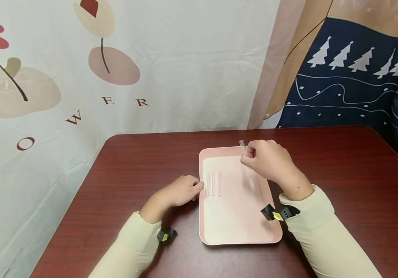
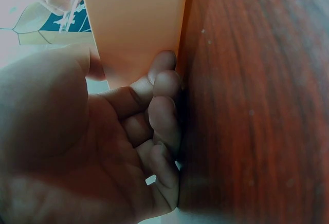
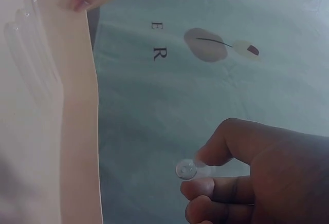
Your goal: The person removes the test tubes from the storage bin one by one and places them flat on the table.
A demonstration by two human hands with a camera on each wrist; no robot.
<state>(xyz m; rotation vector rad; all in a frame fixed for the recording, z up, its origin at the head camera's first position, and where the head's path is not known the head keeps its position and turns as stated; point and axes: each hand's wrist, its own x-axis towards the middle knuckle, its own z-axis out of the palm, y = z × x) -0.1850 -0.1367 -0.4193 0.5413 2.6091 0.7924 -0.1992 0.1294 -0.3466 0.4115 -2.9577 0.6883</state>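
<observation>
My right hand [image 1: 270,160] pinches a clear test tube [image 1: 242,143] between thumb and fingers, above the far right part of a pink tray [image 1: 237,220]. In the right wrist view, the round end of this test tube [image 3: 185,169] shows beside the fingertips. Three more clear tubes [image 1: 213,184] lie side by side in the tray near its left wall. At the tray's left edge, my left hand [image 1: 181,190] grips the rim. The left wrist view shows its thumb at the rim and curled fingers [image 2: 164,116] against the tray's outer side.
The tray rests on a dark red-brown wooden table [image 1: 143,162]. A pale cloth with flower prints [image 1: 192,77] hangs behind the table. To the back right is a dark blue cloth with white trees [image 1: 344,88].
</observation>
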